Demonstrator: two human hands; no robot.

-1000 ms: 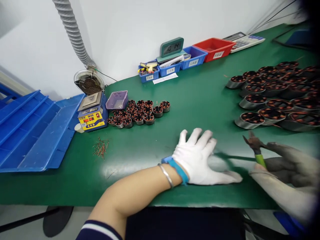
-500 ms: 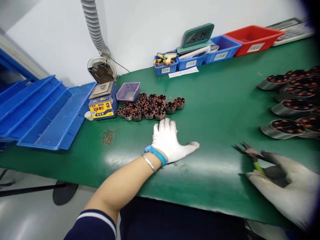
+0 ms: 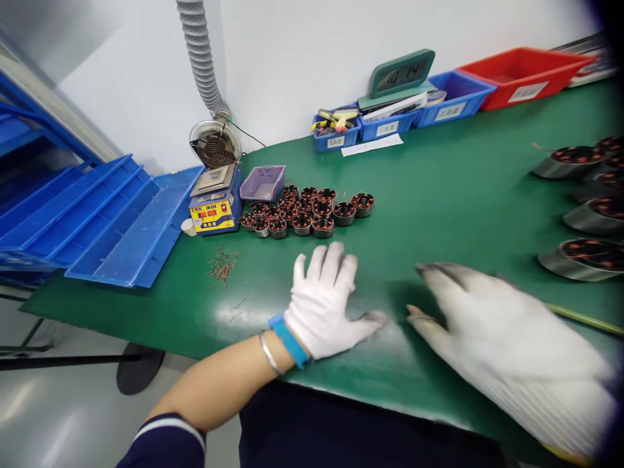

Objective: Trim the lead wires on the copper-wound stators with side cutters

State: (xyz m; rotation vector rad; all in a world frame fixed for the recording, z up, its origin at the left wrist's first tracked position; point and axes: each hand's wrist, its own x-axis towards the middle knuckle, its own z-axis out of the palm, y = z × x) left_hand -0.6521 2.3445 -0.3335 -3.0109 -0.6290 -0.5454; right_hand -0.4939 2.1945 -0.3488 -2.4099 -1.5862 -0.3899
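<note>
My left hand (image 3: 322, 299), in a white glove, lies spread on the green table with nothing in it. Just beyond its fingertips stands a cluster of motor stators with copper windings (image 3: 303, 223). My right hand (image 3: 487, 318), also gloved and a little blurred, hovers over the table to the right, thumb and fingers apart and nothing visible between them. A thin yellow-green handle (image 3: 585, 318) sticks out behind it; the rest of that tool is hidden. More stators (image 3: 585, 259) stand at the right edge.
A yellow-and-blue solder pot (image 3: 214, 211) stands at the back left, with a purple tray (image 3: 262, 185) and blue bins (image 3: 127, 240) beside it. Copper wire scraps (image 3: 223, 266) lie in front. Tool boxes (image 3: 336, 140), a clock (image 3: 402, 73) and a red bin (image 3: 526, 81) line the wall.
The cutting pliers have left my right hand's grasp, and that hand has moved left toward my left hand. My left hand has drawn slightly back from the stators. The view has shifted.
</note>
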